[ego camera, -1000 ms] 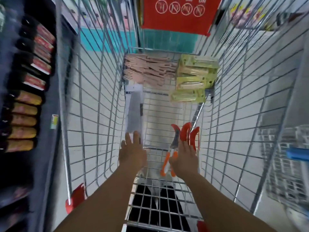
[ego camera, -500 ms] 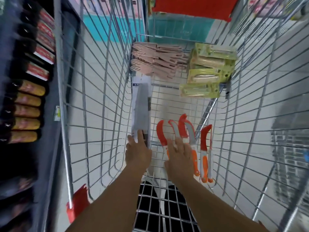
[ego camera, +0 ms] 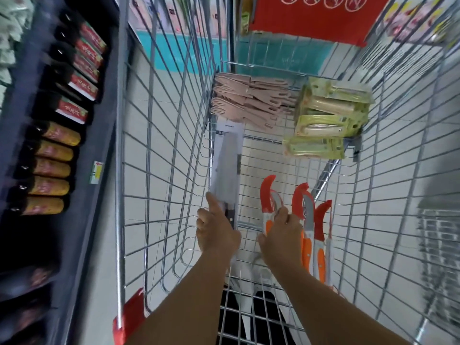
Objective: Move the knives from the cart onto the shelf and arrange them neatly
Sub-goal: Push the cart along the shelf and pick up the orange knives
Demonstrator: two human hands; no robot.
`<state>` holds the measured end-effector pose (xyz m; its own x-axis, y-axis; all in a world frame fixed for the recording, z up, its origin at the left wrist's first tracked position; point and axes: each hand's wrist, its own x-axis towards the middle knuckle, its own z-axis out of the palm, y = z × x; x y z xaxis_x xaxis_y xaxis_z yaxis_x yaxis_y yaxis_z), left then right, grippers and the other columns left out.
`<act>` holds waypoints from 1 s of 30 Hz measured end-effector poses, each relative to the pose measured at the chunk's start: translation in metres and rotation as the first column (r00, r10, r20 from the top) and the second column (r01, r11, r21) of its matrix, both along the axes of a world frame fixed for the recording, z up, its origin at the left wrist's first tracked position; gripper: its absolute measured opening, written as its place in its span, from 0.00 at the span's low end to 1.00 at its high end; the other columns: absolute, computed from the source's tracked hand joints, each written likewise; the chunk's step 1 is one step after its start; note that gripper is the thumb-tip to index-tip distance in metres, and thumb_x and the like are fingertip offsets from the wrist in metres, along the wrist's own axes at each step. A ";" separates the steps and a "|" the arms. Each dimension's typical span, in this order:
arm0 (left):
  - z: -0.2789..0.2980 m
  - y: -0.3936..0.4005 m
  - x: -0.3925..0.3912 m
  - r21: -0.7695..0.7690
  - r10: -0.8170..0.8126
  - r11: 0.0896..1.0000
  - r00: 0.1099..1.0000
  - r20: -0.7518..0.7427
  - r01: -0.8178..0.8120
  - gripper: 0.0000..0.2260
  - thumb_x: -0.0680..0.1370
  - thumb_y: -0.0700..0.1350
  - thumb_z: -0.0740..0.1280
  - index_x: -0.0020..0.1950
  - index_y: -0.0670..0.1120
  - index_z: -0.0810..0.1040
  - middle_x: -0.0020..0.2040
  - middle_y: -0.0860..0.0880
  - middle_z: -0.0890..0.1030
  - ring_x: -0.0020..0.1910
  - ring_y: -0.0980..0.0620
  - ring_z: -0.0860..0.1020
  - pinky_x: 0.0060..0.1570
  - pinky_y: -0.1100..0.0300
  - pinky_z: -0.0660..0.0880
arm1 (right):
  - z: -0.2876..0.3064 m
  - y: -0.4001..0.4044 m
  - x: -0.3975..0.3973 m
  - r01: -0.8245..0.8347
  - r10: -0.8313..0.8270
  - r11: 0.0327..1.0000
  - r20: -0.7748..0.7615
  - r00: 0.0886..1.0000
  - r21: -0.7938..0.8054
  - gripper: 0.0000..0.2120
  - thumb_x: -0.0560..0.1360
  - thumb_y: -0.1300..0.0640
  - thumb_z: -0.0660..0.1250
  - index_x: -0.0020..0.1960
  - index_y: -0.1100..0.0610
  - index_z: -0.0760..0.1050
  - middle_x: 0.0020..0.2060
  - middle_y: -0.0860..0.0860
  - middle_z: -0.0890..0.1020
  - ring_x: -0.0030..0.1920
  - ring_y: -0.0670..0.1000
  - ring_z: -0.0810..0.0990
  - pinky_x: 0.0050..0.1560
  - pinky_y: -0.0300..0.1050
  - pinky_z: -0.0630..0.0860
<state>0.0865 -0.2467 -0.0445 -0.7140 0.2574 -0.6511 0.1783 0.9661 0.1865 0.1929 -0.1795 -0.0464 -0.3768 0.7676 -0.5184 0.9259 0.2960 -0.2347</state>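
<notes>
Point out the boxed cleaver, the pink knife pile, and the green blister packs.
boxed cleaver (ego camera: pixel 225 165): head view, blade face.
pink knife pile (ego camera: pixel 245 100): head view, middle of stack.
green blister packs (ego camera: pixel 328 115): head view, centre pack front.

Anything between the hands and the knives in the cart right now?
Nothing visible. The left hand already grips the handle end of the packaged cleaver, and the right hand holds one of the orange-handled knives. On the way out to the shelf, the cart's wire side stands between.
</notes>
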 end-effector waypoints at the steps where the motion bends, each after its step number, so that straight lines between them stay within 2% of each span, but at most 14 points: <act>1: 0.000 0.000 0.000 0.030 0.023 0.999 1.000 0.021 -0.024 0.54 0.69 0.45 0.75 0.74 0.54 0.33 0.61 0.42 0.67 0.57 0.44 0.72 0.54 0.51 0.75 | 0.001 -0.001 -0.001 -0.010 0.010 1.000 0.038 0.999 -0.013 0.39 0.74 0.49 0.68 0.74 0.62 0.51 0.64 0.60 0.67 0.63 0.55 0.67 0.66 0.46 0.66; 3: 0.002 0.002 0.001 0.135 0.088 0.986 0.993 0.074 -0.097 0.56 0.67 0.45 0.77 0.74 0.57 0.33 0.58 0.44 0.72 0.54 0.45 0.76 0.50 0.51 0.77 | 0.003 -0.003 -0.003 -0.036 0.040 0.999 0.097 0.994 -0.035 0.39 0.75 0.47 0.66 0.74 0.63 0.50 0.66 0.61 0.67 0.65 0.57 0.67 0.67 0.47 0.64; 5: 0.004 0.004 0.001 0.207 0.143 0.964 0.983 0.118 -0.165 0.54 0.67 0.45 0.78 0.75 0.57 0.37 0.55 0.46 0.76 0.51 0.47 0.78 0.46 0.54 0.76 | 0.004 -0.003 -0.006 -0.026 0.032 0.998 0.087 0.996 -0.062 0.35 0.75 0.49 0.66 0.73 0.63 0.53 0.63 0.60 0.69 0.62 0.56 0.70 0.65 0.45 0.68; 7: 0.006 0.004 -0.002 0.219 0.203 0.948 0.970 0.137 -0.229 0.46 0.68 0.46 0.77 0.75 0.51 0.48 0.56 0.46 0.78 0.49 0.48 0.78 0.43 0.56 0.73 | 0.006 -0.002 -0.008 0.007 -0.004 0.996 0.028 1.000 -0.091 0.30 0.75 0.54 0.66 0.71 0.62 0.56 0.61 0.59 0.71 0.59 0.55 0.72 0.61 0.45 0.72; 9: 0.006 0.004 -0.007 0.211 0.247 0.936 0.952 0.182 -0.283 0.36 0.71 0.47 0.75 0.71 0.46 0.57 0.58 0.44 0.77 0.51 0.45 0.78 0.45 0.53 0.75 | 0.005 0.000 -0.007 0.003 -0.004 0.993 -0.007 1.000 -0.117 0.27 0.76 0.58 0.65 0.70 0.62 0.57 0.59 0.58 0.73 0.56 0.54 0.75 0.57 0.46 0.75; 12: 0.010 0.001 -0.009 0.224 0.219 0.940 0.958 0.187 -0.259 0.27 0.75 0.48 0.70 0.69 0.44 0.62 0.58 0.43 0.76 0.50 0.45 0.76 0.45 0.54 0.73 | 0.005 0.005 -0.004 0.070 -0.090 0.975 -0.089 0.992 -0.211 0.23 0.74 0.61 0.66 0.66 0.61 0.61 0.50 0.54 0.78 0.46 0.52 0.79 0.44 0.46 0.79; 14: 0.015 0.001 -0.009 0.239 0.194 0.944 0.970 0.150 -0.226 0.24 0.76 0.47 0.68 0.68 0.44 0.63 0.56 0.44 0.77 0.47 0.46 0.76 0.44 0.54 0.72 | 0.006 0.010 -0.002 0.147 -0.188 0.951 -0.130 0.974 -0.271 0.20 0.74 0.61 0.67 0.62 0.59 0.63 0.42 0.51 0.77 0.37 0.48 0.78 0.32 0.40 0.74; 16: 0.022 0.003 -0.008 0.246 0.198 0.942 0.970 0.144 -0.229 0.22 0.77 0.47 0.67 0.67 0.46 0.63 0.51 0.46 0.77 0.44 0.47 0.77 0.39 0.56 0.75 | 0.009 0.016 0.000 0.170 -0.226 0.939 -0.166 0.960 -0.299 0.18 0.75 0.60 0.65 0.61 0.58 0.62 0.38 0.49 0.75 0.33 0.45 0.75 0.26 0.36 0.67; 18: 0.032 0.003 -0.005 0.256 0.236 0.928 0.959 0.159 -0.271 0.21 0.77 0.48 0.67 0.67 0.47 0.63 0.44 0.51 0.73 0.36 0.52 0.75 0.22 0.64 0.71 | 0.016 0.020 0.001 0.158 -0.241 0.931 -0.228 0.944 -0.329 0.16 0.76 0.60 0.64 0.61 0.57 0.62 0.37 0.50 0.74 0.31 0.46 0.75 0.25 0.37 0.67; 19: 0.038 0.003 -0.002 0.265 0.257 0.918 0.952 0.166 -0.294 0.21 0.77 0.48 0.67 0.67 0.48 0.63 0.42 0.52 0.72 0.35 0.54 0.73 0.18 0.66 0.67 | 0.023 0.022 0.000 0.158 -0.261 0.923 -0.268 0.927 -0.350 0.16 0.77 0.61 0.63 0.61 0.57 0.62 0.38 0.51 0.74 0.30 0.48 0.76 0.25 0.38 0.69; 22: 0.061 0.003 0.006 0.323 0.301 0.882 0.938 0.175 -0.343 0.22 0.77 0.47 0.67 0.68 0.49 0.62 0.45 0.52 0.72 0.34 0.56 0.73 0.15 0.68 0.64 | 0.049 0.031 -0.002 0.132 -0.248 0.942 -0.378 0.892 -0.307 0.18 0.77 0.63 0.62 0.66 0.59 0.62 0.41 0.50 0.74 0.34 0.50 0.75 0.31 0.44 0.72; 25: 0.092 0.007 0.014 0.433 0.322 0.821 0.928 0.186 -0.371 0.21 0.76 0.45 0.68 0.66 0.50 0.63 0.45 0.53 0.74 0.33 0.59 0.73 0.16 0.72 0.66 | 0.082 0.043 -0.006 0.091 -0.210 0.962 -0.492 0.845 -0.256 0.22 0.76 0.64 0.60 0.69 0.55 0.63 0.38 0.49 0.72 0.32 0.50 0.73 0.31 0.46 0.73; 28: 0.131 0.011 0.019 0.516 0.306 0.793 0.944 0.122 -0.324 0.24 0.75 0.47 0.68 0.67 0.53 0.61 0.42 0.58 0.72 0.36 0.61 0.74 0.25 0.69 0.68 | 0.121 0.052 -0.015 0.052 -0.166 0.973 -0.529 0.832 -0.224 0.22 0.78 0.60 0.60 0.70 0.52 0.61 0.34 0.49 0.73 0.29 0.50 0.74 0.29 0.41 0.71; 30: 0.159 0.013 0.020 0.569 0.304 0.773 0.951 0.056 -0.281 0.24 0.74 0.48 0.68 0.66 0.54 0.61 0.41 0.61 0.71 0.37 0.64 0.72 0.29 0.70 0.65 | 0.151 0.056 -0.020 0.049 -0.148 0.982 -0.575 0.804 -0.185 0.19 0.78 0.58 0.60 0.68 0.51 0.62 0.31 0.47 0.73 0.25 0.43 0.74 0.24 0.33 0.68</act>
